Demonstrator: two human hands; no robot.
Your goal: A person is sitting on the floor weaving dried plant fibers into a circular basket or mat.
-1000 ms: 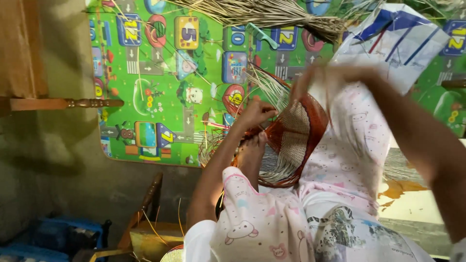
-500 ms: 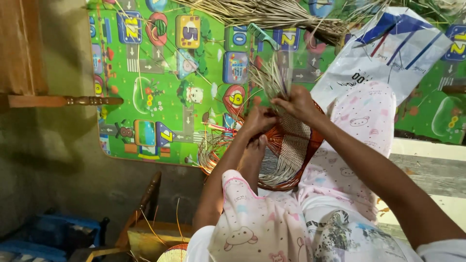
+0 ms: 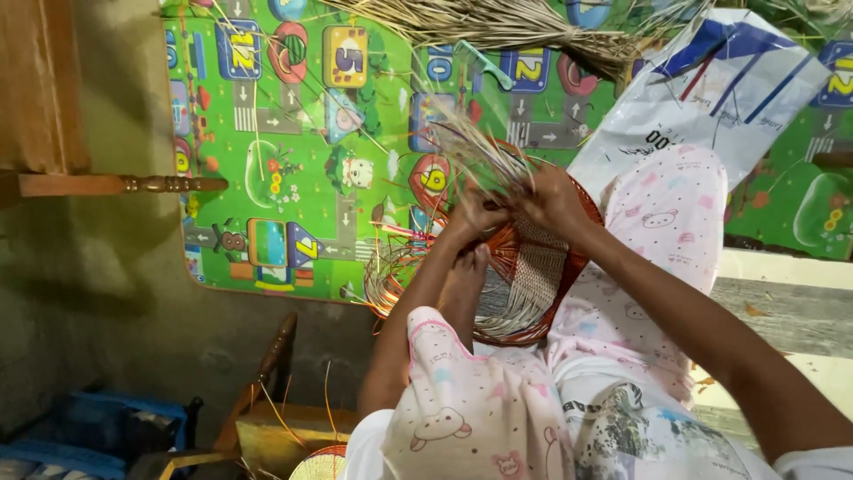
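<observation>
Green play mat with road and number pictures covers the floor, and I take the half-woven basket as my landmark for everything else. Far to the basket's left, a turned wooden rod pokes out from brown timber, its long axis running level toward the mat. Below and left of the basket sits a blue crate and a yellowish wooden box.

Just left of the basket's centre, my left hand has its grip closed on the loose straw strands. Those strands fan up and to the left from the rim, their long axis tilted away from me. The basket itself is a round, reddish-brown disc with pale weaving in the middle, propped against my foot and resting between my knees in pink patterned trousers.

My right hand, just at the basket's upper edge, is pinched shut on the same strands, touching the left hand.

Above the basket lies a long bundle of dry straw, stretched crosswise over the mat. Up and to the right of the basket, a white sack with blue stripes lies flat.
</observation>
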